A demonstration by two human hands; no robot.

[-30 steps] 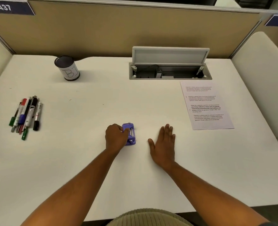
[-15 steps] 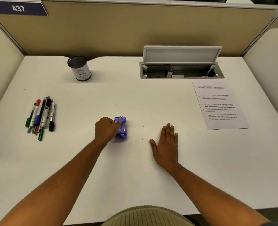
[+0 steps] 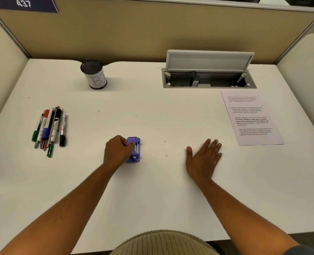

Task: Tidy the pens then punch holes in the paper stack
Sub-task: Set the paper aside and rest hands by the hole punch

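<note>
**Hole punch gripped while the pens lay loose**

Seen from above, a white desk (image 3: 152,190) filled the view. At about nine o'clock lay a loose bundle of pens (image 3: 49,127), caps toward the person, none of them in the pen cup (image 3: 94,74), which stood well apart at about eleven o'clock. Because the pens lay side by side and round-bodied, a careless grab could have sent some rolling toward the desk's left edge.

Near the centre, the left hand (image 3: 116,151) curled its fingers round a small purple hole punch (image 3: 134,150) resting on the desk. Just right of it sat two tiny paper dots (image 3: 165,148), likely punch waste; lifting or tipping the punch might have spilled more.

At about four o'clock from the punch, the right hand (image 3: 204,159) lay flat, fingers spread, holding nothing. The printed paper stack (image 3: 251,118) lay well apart at about two o'clock, unpunched as far as could be told. Punching first would have skipped the pens.
</note>
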